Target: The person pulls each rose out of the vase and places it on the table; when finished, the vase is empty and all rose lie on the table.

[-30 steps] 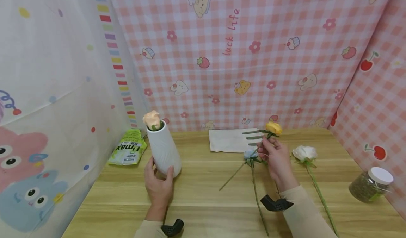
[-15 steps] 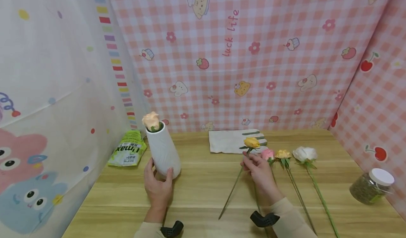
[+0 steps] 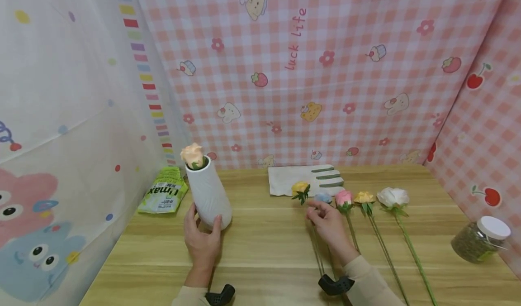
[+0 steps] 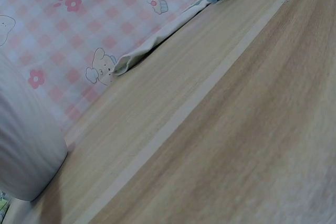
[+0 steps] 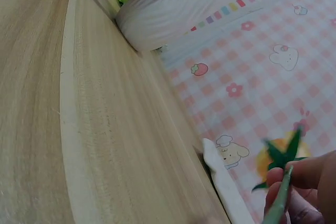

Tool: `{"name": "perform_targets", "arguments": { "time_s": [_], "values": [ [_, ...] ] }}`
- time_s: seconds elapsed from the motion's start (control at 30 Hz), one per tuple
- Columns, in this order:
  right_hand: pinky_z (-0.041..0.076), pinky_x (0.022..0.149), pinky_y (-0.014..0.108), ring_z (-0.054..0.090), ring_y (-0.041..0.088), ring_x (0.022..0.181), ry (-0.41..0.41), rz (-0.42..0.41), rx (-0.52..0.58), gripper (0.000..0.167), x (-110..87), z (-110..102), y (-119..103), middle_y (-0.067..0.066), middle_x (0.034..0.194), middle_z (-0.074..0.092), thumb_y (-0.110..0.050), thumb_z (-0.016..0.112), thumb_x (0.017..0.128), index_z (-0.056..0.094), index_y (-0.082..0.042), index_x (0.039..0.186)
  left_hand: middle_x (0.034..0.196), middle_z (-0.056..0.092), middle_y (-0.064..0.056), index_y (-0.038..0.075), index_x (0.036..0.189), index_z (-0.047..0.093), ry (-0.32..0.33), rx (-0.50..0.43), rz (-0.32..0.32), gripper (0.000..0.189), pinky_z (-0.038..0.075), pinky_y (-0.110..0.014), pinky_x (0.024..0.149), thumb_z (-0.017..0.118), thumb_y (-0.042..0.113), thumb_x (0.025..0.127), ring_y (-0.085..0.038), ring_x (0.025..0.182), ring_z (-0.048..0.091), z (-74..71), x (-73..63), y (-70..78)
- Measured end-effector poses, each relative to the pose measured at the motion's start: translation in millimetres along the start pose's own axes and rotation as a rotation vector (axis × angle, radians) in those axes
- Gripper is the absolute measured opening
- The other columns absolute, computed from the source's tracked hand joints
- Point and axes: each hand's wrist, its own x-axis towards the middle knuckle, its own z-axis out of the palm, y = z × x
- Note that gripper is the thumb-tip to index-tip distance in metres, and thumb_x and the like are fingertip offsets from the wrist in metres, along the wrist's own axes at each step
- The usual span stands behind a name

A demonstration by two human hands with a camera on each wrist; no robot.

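My left hand (image 3: 203, 242) holds the lower part of a white textured vase (image 3: 209, 197), which stands on the table. A peach rose (image 3: 192, 155) pokes out of the vase's mouth. To the right, my right hand (image 3: 329, 224) pinches the stem of a yellow rose (image 3: 300, 188) between thumb and fingers, just below the bloom. That rose is lifted, its head leaning away to the left. In the right wrist view its green stem (image 5: 281, 203) runs through the fingertips, and the bloom is blurred behind its leaves. Part of a blue flower (image 3: 323, 198) shows just behind the right hand.
A pink rose (image 3: 344, 198), another yellow flower (image 3: 364, 197) and a white flower (image 3: 392, 198) lie in a row on the right. Behind them lies a white glove (image 3: 289, 180) with green stripes. A lidded jar (image 3: 478, 240) stands far right, a green packet (image 3: 164, 190) left of the vase.
My right hand has carried the yellow rose leftward and down, away from above the other flowers, which are now more visible. The left hand keeps its hold on the vase.
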Motion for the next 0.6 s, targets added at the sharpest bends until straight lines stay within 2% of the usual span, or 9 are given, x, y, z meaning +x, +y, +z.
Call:
{"name": "perform_targets", "arguments": {
  "time_s": [0.2, 0.37, 0.47, 0.6],
  "values": [
    [0.046, 0.060, 0.021, 0.056, 0.012, 0.072, -0.029, -0.005, -0.037, 0.011, 0.1, 1, 3, 0.016, 0.088, 0.067, 0.002, 0.063, 0.088, 0.067, 0.006, 0.099, 0.130, 0.053, -0.017, 0.003, 0.139, 0.045, -0.027, 0.006, -0.017, 0.073, 0.050, -0.049, 0.086, 0.080, 0.019, 0.077, -0.029, 0.119, 0.051, -1.2, 1.6, 2.8],
    [0.048, 0.065, 0.020, 0.059, 0.014, 0.081, -0.085, -0.053, -0.170, 0.015, 1.1, 2, 10, 0.014, 0.098, 0.070, 0.004, 0.065, 0.086, 0.072, 0.004, 0.100, 0.130, 0.052, -0.018, 0.002, 0.139, 0.045, -0.027, 0.014, -0.010, 0.073, 0.050, -0.050, 0.085, 0.080, 0.019, 0.077, -0.033, 0.117, 0.051, -0.7, 2.2, 2.4],
    [0.048, 0.066, 0.021, 0.060, 0.015, 0.082, -0.095, -0.085, -0.247, 0.017, 0.9, 3, 14, 0.012, 0.097, 0.071, 0.003, 0.067, 0.085, 0.073, 0.002, 0.101, 0.130, 0.052, -0.018, 0.002, 0.139, 0.045, -0.022, 0.010, -0.006, 0.073, 0.050, -0.050, 0.085, 0.080, 0.018, 0.076, -0.035, 0.117, 0.052, -0.9, 1.4, 2.2],
    [0.048, 0.066, 0.023, 0.060, 0.015, 0.080, -0.095, -0.084, -0.305, 0.019, 0.1, 3, 19, 0.008, 0.094, 0.071, 0.001, 0.068, 0.085, 0.073, 0.000, 0.103, 0.129, 0.053, -0.018, 0.002, 0.138, 0.046, -0.007, 0.006, 0.008, 0.074, 0.049, -0.050, 0.083, 0.081, 0.016, 0.075, -0.036, 0.116, 0.053, -0.8, 0.3, 1.4]
  ]
}}
